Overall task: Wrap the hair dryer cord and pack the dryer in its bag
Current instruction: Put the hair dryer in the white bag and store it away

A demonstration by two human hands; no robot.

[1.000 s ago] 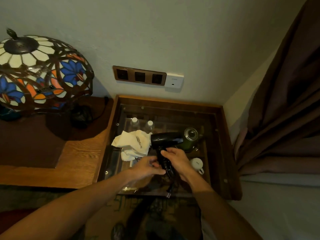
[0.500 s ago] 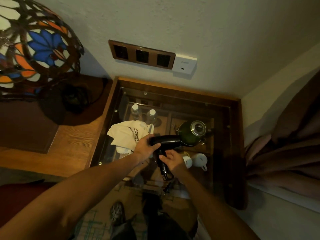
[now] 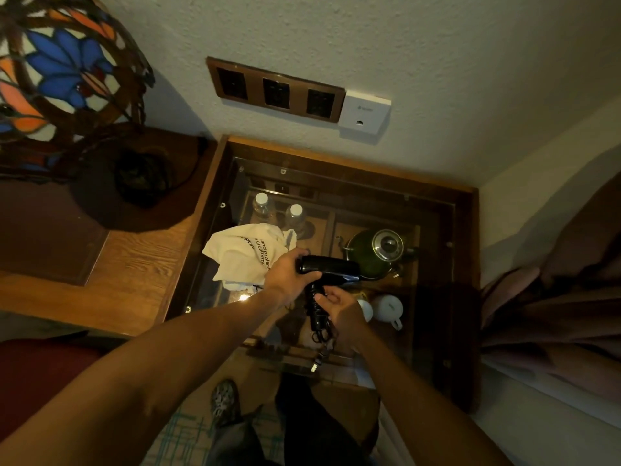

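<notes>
Left hand (image 3: 289,275) clamps the hair dryer (image 3: 327,270) barrel to steady it, right hand (image 3: 341,311) pinches the cord (image 3: 317,316) coiled on the handle w/ plug (image 3: 315,364) dangling, just beside the bag (image 3: 243,255) on the glass-top table (image 3: 437,237).

dim room: stained-glass lamp (image 3: 57,72) on wooden desk (image 3: 111,280), glass-topped side table (image 3: 437,230), brown curtain (image 3: 554,297).

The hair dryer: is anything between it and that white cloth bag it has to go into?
Nothing visible. The hair dryer is held just right of the bag, with only the left hand between them. The bag lies crumpled; its opening isn't visible.
</notes>
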